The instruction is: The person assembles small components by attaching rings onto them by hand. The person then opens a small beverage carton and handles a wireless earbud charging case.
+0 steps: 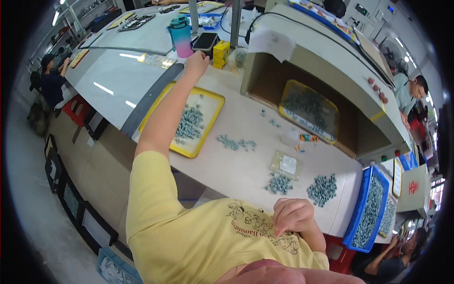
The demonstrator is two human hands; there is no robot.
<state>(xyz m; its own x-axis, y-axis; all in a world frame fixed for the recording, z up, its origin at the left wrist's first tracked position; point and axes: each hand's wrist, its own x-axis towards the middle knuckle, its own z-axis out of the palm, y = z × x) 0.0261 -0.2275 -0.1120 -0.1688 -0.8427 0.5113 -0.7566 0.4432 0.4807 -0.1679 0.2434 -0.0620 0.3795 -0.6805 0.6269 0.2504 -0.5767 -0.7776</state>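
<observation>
My left hand (196, 65) is stretched far forward over the table, its fingers curled closed beside a small yellow box (221, 54) and a dark phone (206, 40). Whatever those fingers hold, if anything, is hidden. Under that forearm lies a yellow-rimmed tray (190, 155) of small grey-green pieces (190, 122). Close to my chest, my right hand (294, 215) is bent with its fingertips pressed together; I cannot make out anything in them. Just beyond it are two piles of the same pieces, one in the middle (280, 184) and one to the right (322, 190).
A teal-and-pink bottle (180, 37) stands beyond my left hand. Under the shelf (312, 52) rests another yellow-rimmed tray (336, 124). A clear cup (289, 138) and a flat square pad (276, 162) sit mid-table. At right is a blue bin (351, 240) of pieces. Other people work nearby.
</observation>
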